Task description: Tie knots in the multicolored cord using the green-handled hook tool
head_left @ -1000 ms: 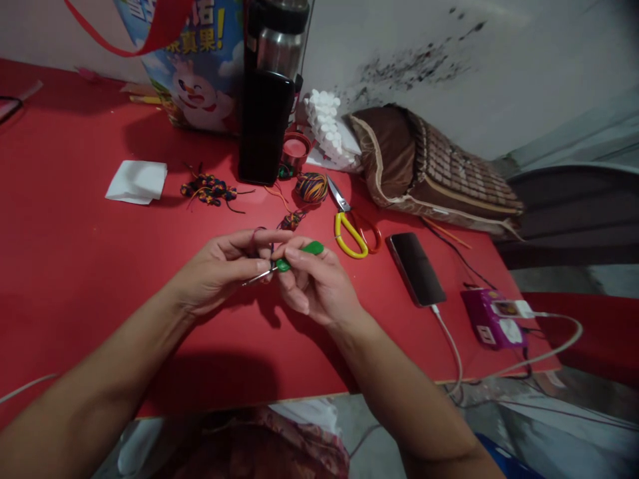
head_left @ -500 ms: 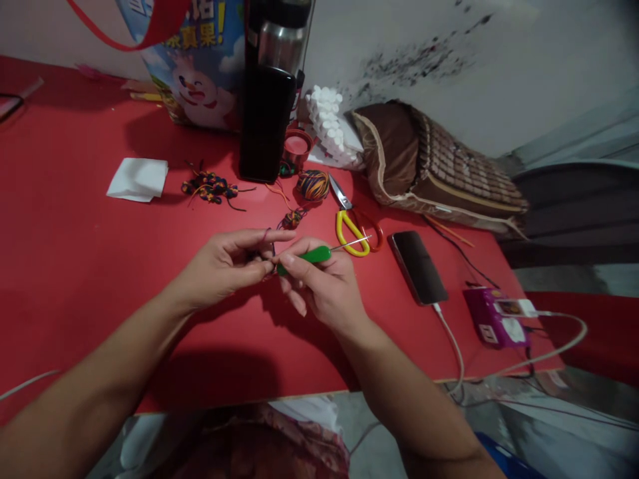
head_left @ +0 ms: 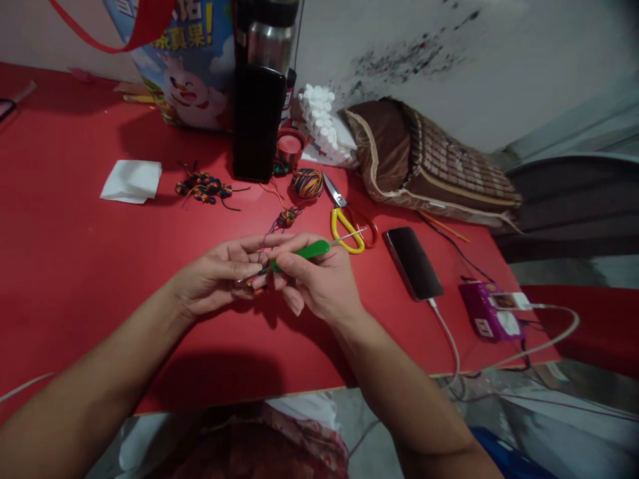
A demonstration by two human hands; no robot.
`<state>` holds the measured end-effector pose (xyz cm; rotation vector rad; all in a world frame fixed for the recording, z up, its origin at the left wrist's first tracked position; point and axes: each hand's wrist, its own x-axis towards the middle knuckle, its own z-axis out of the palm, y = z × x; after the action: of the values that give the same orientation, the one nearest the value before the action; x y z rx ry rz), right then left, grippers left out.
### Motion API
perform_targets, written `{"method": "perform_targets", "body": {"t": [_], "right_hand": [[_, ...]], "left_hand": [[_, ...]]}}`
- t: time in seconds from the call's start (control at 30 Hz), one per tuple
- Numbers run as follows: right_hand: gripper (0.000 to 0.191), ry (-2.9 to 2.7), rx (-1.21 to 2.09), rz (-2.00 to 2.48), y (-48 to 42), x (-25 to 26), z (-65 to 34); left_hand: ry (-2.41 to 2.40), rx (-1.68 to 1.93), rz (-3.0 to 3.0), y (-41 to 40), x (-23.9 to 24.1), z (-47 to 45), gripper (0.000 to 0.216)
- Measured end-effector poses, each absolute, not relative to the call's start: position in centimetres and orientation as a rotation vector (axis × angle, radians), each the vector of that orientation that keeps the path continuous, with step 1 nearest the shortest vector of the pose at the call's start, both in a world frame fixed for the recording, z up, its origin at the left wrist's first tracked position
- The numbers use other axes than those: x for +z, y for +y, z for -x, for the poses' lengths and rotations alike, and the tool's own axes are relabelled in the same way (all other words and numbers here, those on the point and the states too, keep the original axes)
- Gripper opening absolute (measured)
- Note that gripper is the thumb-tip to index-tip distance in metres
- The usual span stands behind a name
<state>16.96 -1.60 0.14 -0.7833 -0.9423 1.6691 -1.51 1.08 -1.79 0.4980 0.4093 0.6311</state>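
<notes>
A: Right hand (head_left: 319,276), quick. Fingers?
B: Thumb and index clamped on the green-handled tool (head_left: 314,250). Lower fingers loosely curled, a bit apart, below the handle.

A: Tool position?
B: Handle slants across the thumb and index tips. Thin metal shaft sticks out past the hand on the right, its end over the scissors (head_left: 348,231) in this view. Other metal end points left, to the left thumb. Tip shape too small to tell.

A: Left hand (head_left: 214,279)?
B: Thumb pressed down, pinching the yarn piece (head_left: 257,287) against the fingers behind. Index stretched out toward the right hand.

A: Where's the yarn piece exactly?
B: Mostly hidden. Orange and dark bits show just below the left thumb tip, left of the right hand's fingers. Metal end lies right by it; can't tell if it's through a loop.

A: Strand?
B: Purple one, runs up from the left fingers toward the small yarn tangle (head_left: 287,217) on the red table (head_left: 100,279).

A: Nearby?
B: Multicoloured yarn ball (head_left: 307,183) beyond the tangle, scissors to its right, blades partly beside it. Knotted yarn pieces (head_left: 204,186) off to the left, white paper (head_left: 130,181) past those. Phone (head_left: 413,263) right of the scissors, cable plugged in.

A: Hands touching?
B: Fingertips meet or overlap; exact contact unclear.
</notes>
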Motion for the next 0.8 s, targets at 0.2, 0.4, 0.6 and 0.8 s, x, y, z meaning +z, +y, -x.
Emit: {"method": "perform_targets", "body": {"t": [0.2,0.4,0.6,0.8], "right_hand": [[0.024,-0.871,1.761,0.722,-1.0,0.0,-17.1],[0.022,-0.816,1.856,0.708,-0.8,0.0,-17.3],[0.021,-0.734,1.845,0.721,-0.7,-0.2,-17.0],[0.024,-0.773,1.754,0.705,-1.3,-0.6,-16.4]], "left_hand": [[0.370,0.672,-0.388,1.2,-1.6,1.6,0.061],[0.399,0.733,-0.401,1.3,-1.3,2.0,0.054],[0.397,0.755,-0.417,1.2,-0.6,1.8,0.051],[0.406,0.756,-0.429,1.2,-0.4,1.9,0.054]]}}
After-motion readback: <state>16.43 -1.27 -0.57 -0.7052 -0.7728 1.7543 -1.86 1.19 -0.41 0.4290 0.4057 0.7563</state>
